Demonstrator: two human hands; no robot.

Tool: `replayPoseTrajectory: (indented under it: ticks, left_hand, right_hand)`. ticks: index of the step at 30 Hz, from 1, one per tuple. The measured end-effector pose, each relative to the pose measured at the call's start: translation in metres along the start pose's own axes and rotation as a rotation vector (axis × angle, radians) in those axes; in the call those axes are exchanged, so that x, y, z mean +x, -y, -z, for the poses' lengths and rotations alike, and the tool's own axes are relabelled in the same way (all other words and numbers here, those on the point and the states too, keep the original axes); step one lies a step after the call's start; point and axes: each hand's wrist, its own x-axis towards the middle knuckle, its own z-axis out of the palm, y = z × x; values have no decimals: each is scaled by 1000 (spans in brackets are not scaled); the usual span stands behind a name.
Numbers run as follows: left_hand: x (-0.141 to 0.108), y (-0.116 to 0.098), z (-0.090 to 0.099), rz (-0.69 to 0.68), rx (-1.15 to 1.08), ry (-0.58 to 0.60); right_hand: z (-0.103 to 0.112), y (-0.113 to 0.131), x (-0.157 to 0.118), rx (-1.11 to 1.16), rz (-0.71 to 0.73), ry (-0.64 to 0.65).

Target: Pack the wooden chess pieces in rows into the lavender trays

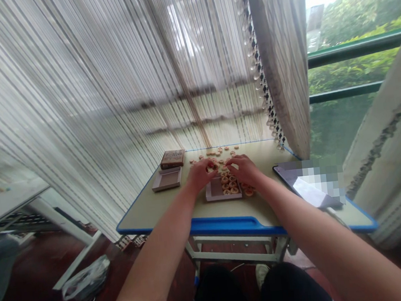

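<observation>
A shallow pale box (215, 197) on the desk holds several round wooden pieces (229, 185) in rows on its right side; its left part shows bare bottom. My left hand (201, 173) is over the box's back left, thumb and fingers closed round a round piece (215, 166). At the box's back right, my right hand (242, 166) has its fingertips pinched by another piece (224, 168). More loose pieces (226, 148) lie behind my hands, and a few (249, 191) sit right of the box, partly under my right wrist.
An open box lid (167, 179) and a brown patterned box (173, 158) stand at the desk's left. A dark tablet or phone (291, 179) lies at the right. Striped curtains (125, 72) hang behind the blue-edged desk (150, 214).
</observation>
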Motion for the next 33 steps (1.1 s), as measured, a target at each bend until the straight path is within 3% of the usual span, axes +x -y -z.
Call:
replayPoseTrajectory:
  ticks: [10,17,21,26,29,33]
  left_hand:
    - [-1,-16,3,-183,-75,-62]
    - [2,-16,5,-166,-141,-69]
    - [2,-15,4,-186,-182,-65]
    - [3,-13,2,-198,-200,-55]
    - [3,-9,4,-143,-226,26]
    - [1,-5,10,-91,-297,248]
  right_hand:
    - [-3,12,1,383,-140,57]
    - [-6,6,4,670,-230,59]
    - [-6,1,5,668,-248,13]
    - [-5,2,5,685,-274,64]
    - [-2,1,4,633,-323,-18]
    - [6,-5,3,431,-378,-194]
